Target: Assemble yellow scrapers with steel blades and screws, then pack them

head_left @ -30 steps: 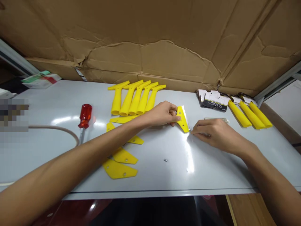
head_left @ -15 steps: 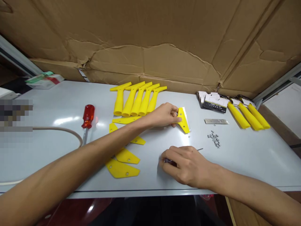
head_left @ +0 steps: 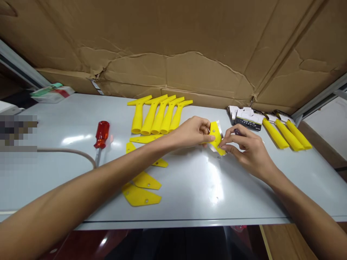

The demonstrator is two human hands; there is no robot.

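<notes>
My left hand [head_left: 193, 131] is closed on a yellow scraper [head_left: 215, 130], its thumb on the head, and a shiny clear-edged strip [head_left: 220, 125] shows behind it. At the head's lower corner, the fingertips of my right hand [head_left: 251, 150] pinch a small metal screw [head_left: 219, 146]. Tucked among the fingers of that same hand is a screwdriver with a dark purple handle [head_left: 238, 132]; its shaft is hidden. A tiny metal nut [head_left: 219, 157] lies just below the scraper. My right hand covers the spot where loose screws and a flat metal blade lay.
Several yellow scraper handles [head_left: 159, 117] stand in a row behind my left forearm. Yellow plates [head_left: 142, 195] with holes lie partly under it. A red-handled screwdriver [head_left: 102, 134] is at left. Packaging cards [head_left: 248, 118] and yellow handles [head_left: 290, 135] sit at right, before a cardboard wall [head_left: 173, 72].
My right hand has risen from the table's front to the scraper, bringing the screwdriver along and now pinching a screw. My left hand has shifted slightly right and tilted the scraper.
</notes>
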